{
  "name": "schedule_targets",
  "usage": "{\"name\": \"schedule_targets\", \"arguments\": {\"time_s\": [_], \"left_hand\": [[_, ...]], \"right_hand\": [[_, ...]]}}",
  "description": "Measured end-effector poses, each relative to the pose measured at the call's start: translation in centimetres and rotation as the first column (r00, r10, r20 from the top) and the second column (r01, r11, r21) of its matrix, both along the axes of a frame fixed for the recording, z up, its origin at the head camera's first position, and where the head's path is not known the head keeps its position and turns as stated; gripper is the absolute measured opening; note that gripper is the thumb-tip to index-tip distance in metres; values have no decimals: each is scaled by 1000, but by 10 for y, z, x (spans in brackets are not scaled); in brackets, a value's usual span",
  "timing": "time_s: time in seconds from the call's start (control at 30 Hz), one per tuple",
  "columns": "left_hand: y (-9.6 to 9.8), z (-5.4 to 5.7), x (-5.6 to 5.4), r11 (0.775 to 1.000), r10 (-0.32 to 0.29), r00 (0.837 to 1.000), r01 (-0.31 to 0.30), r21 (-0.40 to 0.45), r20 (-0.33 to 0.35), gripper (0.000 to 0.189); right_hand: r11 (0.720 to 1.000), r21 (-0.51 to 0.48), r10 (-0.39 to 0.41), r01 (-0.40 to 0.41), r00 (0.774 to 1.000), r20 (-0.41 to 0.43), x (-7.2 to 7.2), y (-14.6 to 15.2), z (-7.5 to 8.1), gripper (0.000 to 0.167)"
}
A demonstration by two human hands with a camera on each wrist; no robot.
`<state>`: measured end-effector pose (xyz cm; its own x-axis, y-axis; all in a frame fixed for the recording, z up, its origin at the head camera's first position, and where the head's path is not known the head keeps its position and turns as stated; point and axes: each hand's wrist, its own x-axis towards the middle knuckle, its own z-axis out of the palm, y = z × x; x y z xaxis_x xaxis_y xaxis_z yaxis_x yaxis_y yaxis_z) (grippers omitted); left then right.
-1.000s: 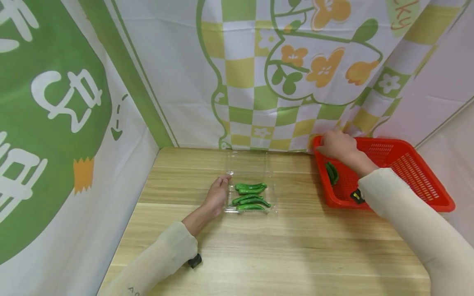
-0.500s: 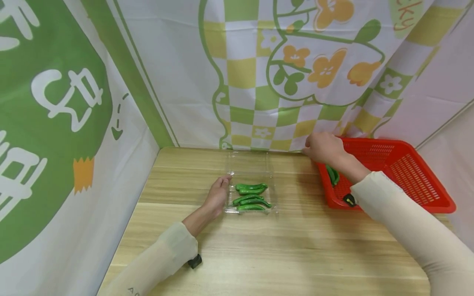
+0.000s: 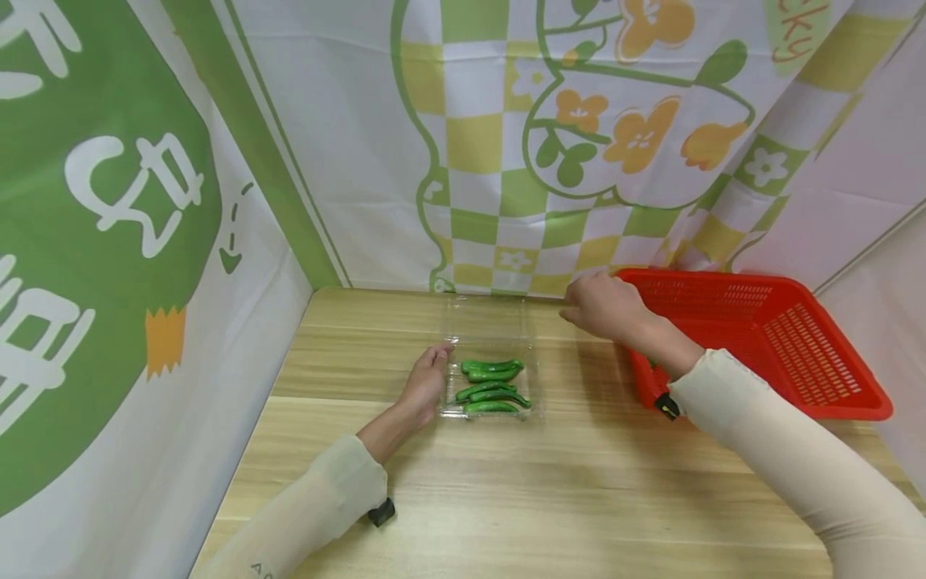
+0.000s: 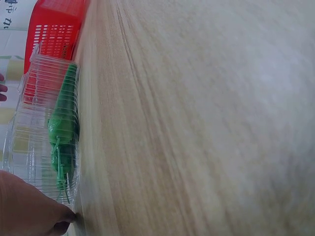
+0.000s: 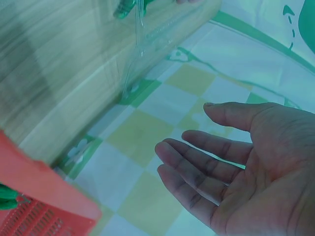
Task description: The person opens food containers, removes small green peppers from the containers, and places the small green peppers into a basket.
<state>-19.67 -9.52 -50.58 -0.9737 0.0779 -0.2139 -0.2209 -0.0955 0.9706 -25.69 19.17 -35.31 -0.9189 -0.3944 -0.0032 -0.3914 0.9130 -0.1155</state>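
Observation:
My left hand (image 3: 423,384) grips the left edge of a clear plastic clamshell box (image 3: 483,320), which lies on the table with its lid folded back. Several green chili peppers (image 3: 492,375) lie crosswise in the box's near half. In the left wrist view the thumb and fingers (image 4: 34,209) pinch the box's corner beside the pepper stems. My right hand (image 3: 606,305) hovers just left of the red basket (image 3: 803,354). Its fingers are spread and loosely bent with nothing in them, as the right wrist view shows.
Green peppers (image 5: 7,196) in the basket's left end show at the edge of the right wrist view; the right forearm mostly covers them in the head view. A printed cloth (image 3: 470,145) hangs behind the wooden table (image 3: 506,490), and another wall (image 3: 268,322) stands left.
Without picking anything up, my right hand has moved left from over the basket to outside its left rim. My left hand and the box have stayed in place.

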Motion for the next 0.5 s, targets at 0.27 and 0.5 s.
{"name": "schedule_targets", "arguments": {"time_s": [0.27,0.5], "left_hand": [[0,1,0,1000,-9,1000,9,1,-2,43],[0,0,-1,1000,2,1000,-2,-6,4,43]], "right_hand": [[994,39,100,-100,995,-5,8,-14,-11,17],[986,51,162,-162,987,-9,16,-27,-18,17]]}}
